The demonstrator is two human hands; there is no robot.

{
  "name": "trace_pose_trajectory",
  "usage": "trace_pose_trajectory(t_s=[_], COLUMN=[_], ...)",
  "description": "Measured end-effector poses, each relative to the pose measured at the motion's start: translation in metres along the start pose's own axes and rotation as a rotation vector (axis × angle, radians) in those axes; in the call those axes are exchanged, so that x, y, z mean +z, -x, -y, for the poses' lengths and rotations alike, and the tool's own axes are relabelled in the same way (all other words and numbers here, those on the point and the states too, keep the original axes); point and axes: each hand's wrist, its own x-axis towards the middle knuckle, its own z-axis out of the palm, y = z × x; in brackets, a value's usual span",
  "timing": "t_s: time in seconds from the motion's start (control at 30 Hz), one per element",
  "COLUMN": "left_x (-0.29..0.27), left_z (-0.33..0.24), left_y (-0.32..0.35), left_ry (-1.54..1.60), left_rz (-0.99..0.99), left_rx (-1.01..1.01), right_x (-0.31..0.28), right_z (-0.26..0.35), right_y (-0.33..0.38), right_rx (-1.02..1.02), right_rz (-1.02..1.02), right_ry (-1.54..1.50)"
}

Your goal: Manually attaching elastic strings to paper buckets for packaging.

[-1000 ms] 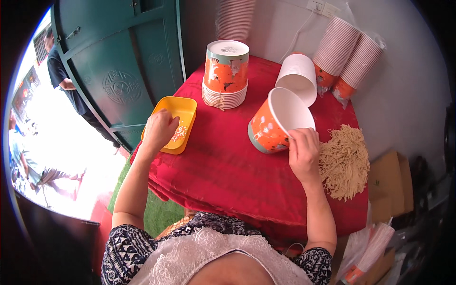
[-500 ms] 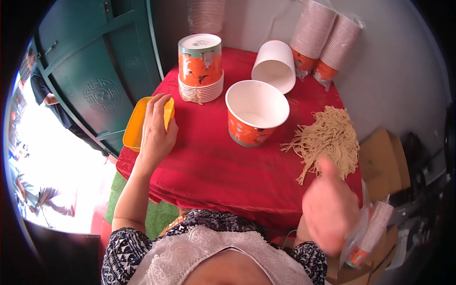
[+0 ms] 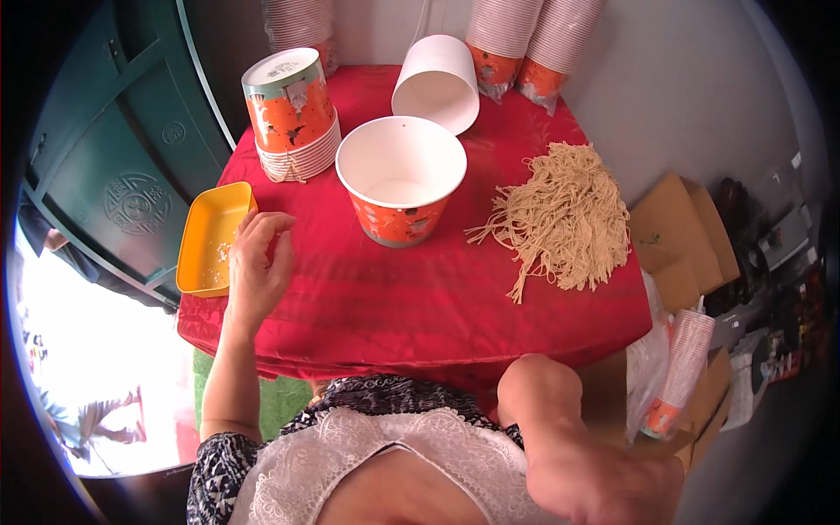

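Note:
On the red-covered table, my left hand (image 3: 260,267) hovers at the right rim of a shallow yellow plastic box (image 3: 194,249) with small white bits inside. Its fingers are bent, thumb and forefinger apart, and nothing shows between them. My right arm is folded up close at the lower right; the back of my right hand or wrist (image 3: 608,486) shows there, with its fingers hidden. An orange-and-white paper tub (image 3: 402,219) stands upright mid-table, its white inside bare. Right of it lies a loose heap of tan, noodle-like strands (image 3: 573,223).
An upside-down stack of paper tubs (image 3: 293,114) stands at the back left. Another tub (image 3: 436,83) lies on its side at the back. Wrapped tub stacks (image 3: 503,44) lean by the wall. Cardboard boxes (image 3: 682,232) sit right of the table, a green door (image 3: 131,175) left.
The view has shifted, so the table things sit further left. My left hand has drawn back from over the box to its near right rim. My right arm has folded up toward me.

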Motion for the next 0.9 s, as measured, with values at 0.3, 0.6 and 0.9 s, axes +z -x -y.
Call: trace_pose_trajectory(t_s=[0.3,0.6,0.9], left_x=[0.003,0.016,0.019], left_z=[0.002,-0.01,-0.025], left_y=[0.003,-0.009,-0.011], left_ry=[0.01,0.038,0.077], left_rz=[0.035,0.115,0.143], left_rx=[0.004,0.002,0.03], right_x=[-0.028,-0.057,-0.12], right_z=[-0.007,0.007,0.056], right_y=[-0.011,-0.039,-0.005], right_rx=[-0.464,-0.933,1.384], right_rz=[0.231,0.523,-0.128], right_ry=[0.329,0.688,0.42])
